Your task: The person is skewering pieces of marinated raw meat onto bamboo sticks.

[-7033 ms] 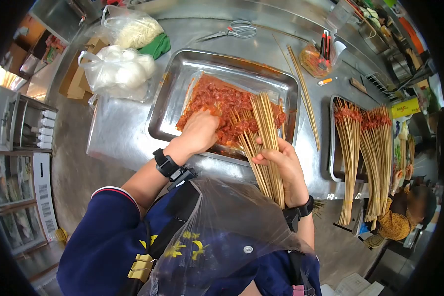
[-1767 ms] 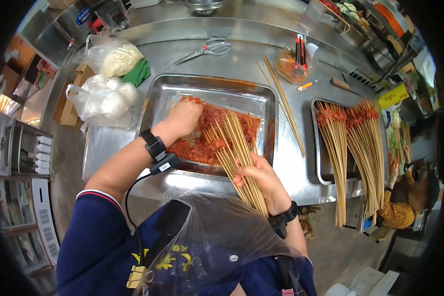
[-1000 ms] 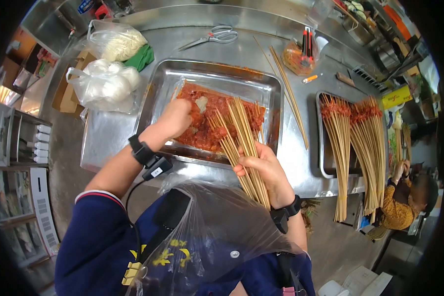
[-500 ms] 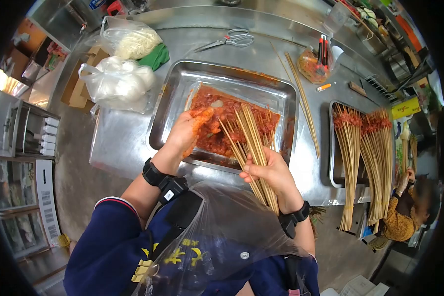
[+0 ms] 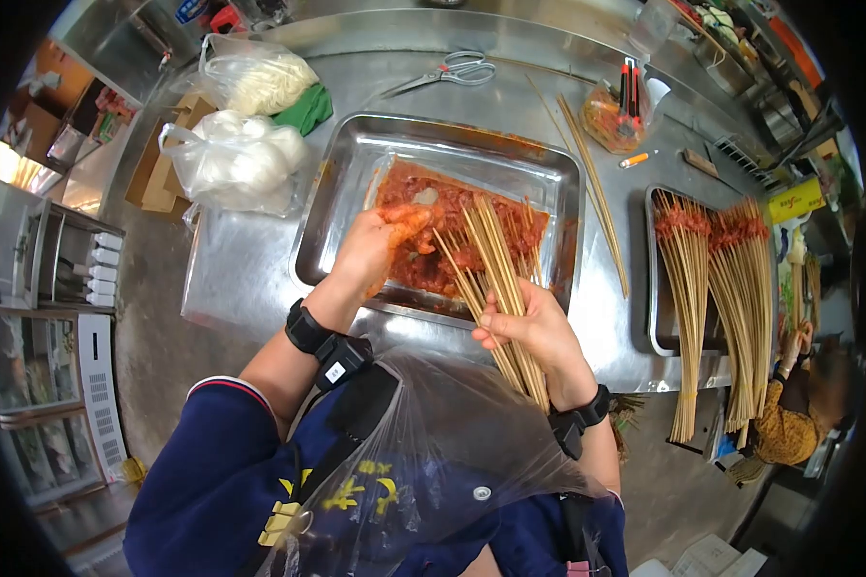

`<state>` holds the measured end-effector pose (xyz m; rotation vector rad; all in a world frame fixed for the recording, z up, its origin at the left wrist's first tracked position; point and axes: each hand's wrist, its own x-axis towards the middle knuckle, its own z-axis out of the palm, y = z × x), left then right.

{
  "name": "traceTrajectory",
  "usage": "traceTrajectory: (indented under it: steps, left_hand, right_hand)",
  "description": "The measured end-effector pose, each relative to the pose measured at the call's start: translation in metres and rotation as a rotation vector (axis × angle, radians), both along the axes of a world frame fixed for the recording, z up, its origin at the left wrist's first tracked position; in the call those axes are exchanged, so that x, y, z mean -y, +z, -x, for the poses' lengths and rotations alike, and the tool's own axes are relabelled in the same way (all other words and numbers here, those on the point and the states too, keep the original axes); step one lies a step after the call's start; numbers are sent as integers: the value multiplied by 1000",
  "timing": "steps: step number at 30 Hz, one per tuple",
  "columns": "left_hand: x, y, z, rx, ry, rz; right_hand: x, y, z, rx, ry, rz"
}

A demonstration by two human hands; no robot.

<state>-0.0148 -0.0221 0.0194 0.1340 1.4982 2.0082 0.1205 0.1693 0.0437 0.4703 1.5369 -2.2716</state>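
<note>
My right hand (image 5: 529, 332) is closed round a bundle of bamboo skewers (image 5: 498, 255), which slant up over the tray. Some skewers in the bundle carry red meat near their upper ends. My left hand (image 5: 380, 240), its fingers coated in red marinade, is curled over the meat close to the skewer tips. Whatever lies between those fingers blends with the red coating. Beneath both hands is a deep steel tray (image 5: 342, 144) holding a layer of red marinated meat (image 5: 416, 183).
At right, a second tray (image 5: 656, 332) bears bunches of meat skewers (image 5: 681, 288). Loose skewers (image 5: 596, 192), scissors (image 5: 452, 72), an orange-capped pen (image 5: 635, 160) and a container with box cutters (image 5: 618, 120) lie beyond. Plastic bags (image 5: 236, 159) stand left. Another person (image 5: 789, 423) works at far right.
The view has shifted slightly. My left hand has come marginally nearer the skewer tips, while my right hand keeps its hold on the bundle.
</note>
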Motion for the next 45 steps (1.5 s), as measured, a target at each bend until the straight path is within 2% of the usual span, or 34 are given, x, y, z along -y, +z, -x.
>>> traceTrajectory:
  steps: [2,5,8,11,14,18,19,26,29,32,35,38,42,44,45]
  left_hand:
    - [1,-4,1,92,-16,-30]
    - [-8,5,-9,264,111,-109]
    - [-6,1,-10,357,93,-191]
    - [-7,-3,-16,402,51,-261]
    - [-8,6,-24,427,109,-240]
    - [-5,7,-29,426,-48,-117]
    - [-7,-1,-30,428,-41,-166]
    - [-9,4,-30,331,-80,-79]
    - [-7,-5,-30,318,-89,-145]
    - [-14,-8,-32,253,-23,-70]
    - [-19,-8,-29,176,-59,50]
    - [-22,-24,-25,15,-39,126]
    - [-6,-19,-8,-112,123,115]
    - [17,-33,13,-366,195,292]
    - [22,-30,13,-442,153,410]
  right_hand:
    - [0,-1,0,-6,-6,2]
    - [-1,-2,0,-15,-10,-2]
    - [0,-1,0,10,-23,-5]
    - [-1,1,1,13,2,-14]
    - [-1,-3,1,0,5,-24]
    - [0,3,0,16,-19,-61]
    - [1,5,0,21,-24,-83]
    - [2,5,-2,-21,-67,-60]
    - [5,7,-3,-85,-134,-85]
    - [2,5,-3,-106,-116,-85]
    - [-1,5,-1,-50,-42,-40]
    - [-1,11,0,-29,-52,13]
    - [-3,8,4,-21,-95,32]
    - [-7,10,3,15,-125,15]
    - [-9,11,2,36,-142,4]
